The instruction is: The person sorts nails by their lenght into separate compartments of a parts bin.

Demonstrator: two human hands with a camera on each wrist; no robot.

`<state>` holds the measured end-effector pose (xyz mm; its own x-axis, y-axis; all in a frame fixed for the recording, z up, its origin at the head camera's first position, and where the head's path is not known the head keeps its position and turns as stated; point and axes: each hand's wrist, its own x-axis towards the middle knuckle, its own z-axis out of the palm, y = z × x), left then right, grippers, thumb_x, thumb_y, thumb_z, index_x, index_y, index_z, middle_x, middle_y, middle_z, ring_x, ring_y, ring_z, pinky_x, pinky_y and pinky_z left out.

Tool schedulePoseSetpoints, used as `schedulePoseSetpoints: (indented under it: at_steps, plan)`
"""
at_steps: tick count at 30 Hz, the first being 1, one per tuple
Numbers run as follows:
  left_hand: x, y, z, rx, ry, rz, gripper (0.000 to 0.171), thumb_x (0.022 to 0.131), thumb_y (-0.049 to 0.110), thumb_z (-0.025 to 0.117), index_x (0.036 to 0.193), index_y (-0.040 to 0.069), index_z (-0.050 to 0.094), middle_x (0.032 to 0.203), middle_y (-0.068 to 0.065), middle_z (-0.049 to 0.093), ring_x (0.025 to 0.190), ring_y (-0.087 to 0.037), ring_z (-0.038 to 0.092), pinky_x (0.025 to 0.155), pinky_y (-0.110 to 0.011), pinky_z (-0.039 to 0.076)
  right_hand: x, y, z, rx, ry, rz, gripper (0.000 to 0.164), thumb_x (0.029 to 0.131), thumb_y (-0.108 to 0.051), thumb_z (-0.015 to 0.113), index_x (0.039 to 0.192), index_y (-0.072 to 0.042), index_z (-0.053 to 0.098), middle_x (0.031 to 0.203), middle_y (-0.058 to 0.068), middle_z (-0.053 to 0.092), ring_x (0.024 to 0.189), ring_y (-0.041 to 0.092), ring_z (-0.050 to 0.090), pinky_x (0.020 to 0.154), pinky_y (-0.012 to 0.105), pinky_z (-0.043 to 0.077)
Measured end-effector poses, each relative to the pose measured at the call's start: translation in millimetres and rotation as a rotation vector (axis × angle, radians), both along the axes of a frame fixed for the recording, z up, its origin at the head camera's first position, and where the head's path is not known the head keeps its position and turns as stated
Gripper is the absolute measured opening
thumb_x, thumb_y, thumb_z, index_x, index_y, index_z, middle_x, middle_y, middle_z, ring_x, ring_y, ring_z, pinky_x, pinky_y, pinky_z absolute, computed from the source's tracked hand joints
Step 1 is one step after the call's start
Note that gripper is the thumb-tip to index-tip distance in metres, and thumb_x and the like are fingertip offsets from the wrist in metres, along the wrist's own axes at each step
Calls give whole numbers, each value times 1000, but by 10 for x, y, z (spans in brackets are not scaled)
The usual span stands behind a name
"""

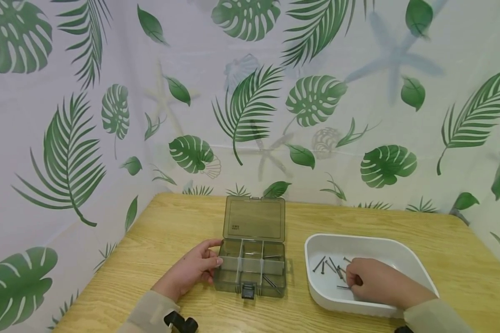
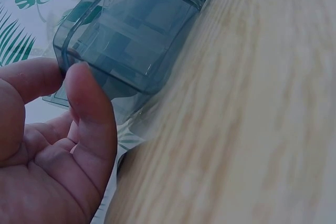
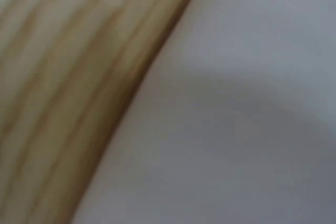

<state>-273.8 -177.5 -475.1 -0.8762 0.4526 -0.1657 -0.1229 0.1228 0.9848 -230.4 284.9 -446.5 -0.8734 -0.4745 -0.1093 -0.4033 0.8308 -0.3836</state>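
Observation:
A smoky clear compartment box (image 1: pixel 250 289) stands on the table with its lid (image 1: pixel 255 217) raised at the back. My left hand (image 1: pixel 193 266) holds the box by its left side, and the left wrist view shows the thumb (image 2: pixel 90 90) and forefinger at its corner. Thin dark metal fasteners (image 1: pixel 271 281), screws or nails, lie in the right-hand compartments. To the right, my right hand (image 1: pixel 372 280) reaches into a white tray (image 1: pixel 316 289), fingers bent downward among more fasteners (image 1: pixel 322 267). Its fingertips are hidden, so whether it pinches one cannot be seen.
The tray's rim stands up around the right hand, and its wall (image 3: pixel 226 140) fills much of the right wrist view. A leaf-patterned sheet (image 1: pixel 250 101) hangs behind the wooden table (image 1: pixel 183 217). The box's front latch (image 1: pixel 247 290) hangs open.

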Motion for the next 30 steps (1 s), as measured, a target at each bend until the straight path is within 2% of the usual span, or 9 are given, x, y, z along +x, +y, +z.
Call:
schedulePoseSetpoints:
  at_steps: [2, 6, 9, 12, 14, 18, 21, 25, 30]
  plan:
    - [1, 3, 2, -1, 0, -1, 67, 102, 21, 64, 158, 7, 29, 99, -10, 52, 72, -17, 47, 61, -32, 51, 14, -2, -2, -3, 24, -6, 23, 80, -5, 68, 75, -24, 57, 73, -14, 51, 69, 4, 45, 64, 28, 41]
    - [-6, 3, -2, -2, -1, -3, 67, 102, 22, 64, 158, 7, 29, 98, -10, 52, 71, -17, 48, 61, -32, 51, 34, -35, 21, -21, 65, -76, 22, 81, -5, 67, 80, -25, 57, 71, -13, 50, 67, 3, 46, 62, 26, 39]
    - [-6, 2, 6, -4, 3, -3, 67, 103, 22, 63, 158, 7, 29, 99, -10, 52, 71, -17, 48, 61, -32, 51, 34, -88, 78, -51, 83, -124, 23, 83, -2, 64, 93, -22, 66, 71, -11, 49, 66, 5, 46, 61, 26, 39]
    - [2, 1, 13, -3, 3, -2, 66, 103, 21, 63, 158, 7, 29, 99, -10, 52, 71, -17, 47, 61, -32, 51, 23, -134, 136, -79, 107, -111, 30, 86, 1, 62, 108, -18, 71, 76, -10, 50, 70, 5, 46, 64, 27, 40]
    - [6, 1, 12, -1, 3, 0, 66, 103, 21, 63, 158, 8, 29, 99, -9, 52, 71, -17, 47, 61, -32, 51, 19, -166, 166, -89, 119, -93, 28, 87, 0, 61, 105, -18, 72, 77, -10, 51, 72, 6, 47, 66, 28, 41]
    - [8, 1, 13, -1, 6, 2, 66, 103, 21, 63, 158, 8, 30, 99, -9, 52, 71, -17, 47, 61, -32, 51, 13, -235, 201, -136, 128, -59, 14, 93, -8, 64, 90, -21, 68, 78, -12, 53, 73, 5, 48, 66, 27, 43]
    - [7, 2, 18, 0, 9, 1, 66, 103, 21, 63, 158, 7, 30, 98, -9, 52, 71, -17, 47, 61, -32, 51, 7, -305, 229, -170, 118, -55, 12, 97, -16, 67, 87, -22, 65, 77, -12, 52, 71, 4, 49, 64, 26, 43]
    - [8, 7, 23, 1, 8, -1, 67, 102, 21, 64, 158, 7, 29, 98, -9, 52, 71, -18, 47, 61, -33, 51, -3, -418, 272, -196, 129, -47, 9, 98, -16, 67, 91, -22, 68, 81, -12, 58, 72, 4, 50, 64, 27, 45]
    - [7, 4, 23, 1, -4, -4, 67, 103, 22, 63, 158, 7, 29, 99, -9, 52, 72, -18, 46, 61, -32, 50, -17, -610, 331, -250, 153, -25, 15, 97, -8, 63, 100, -20, 72, 87, -10, 65, 73, 2, 55, 66, 28, 50]
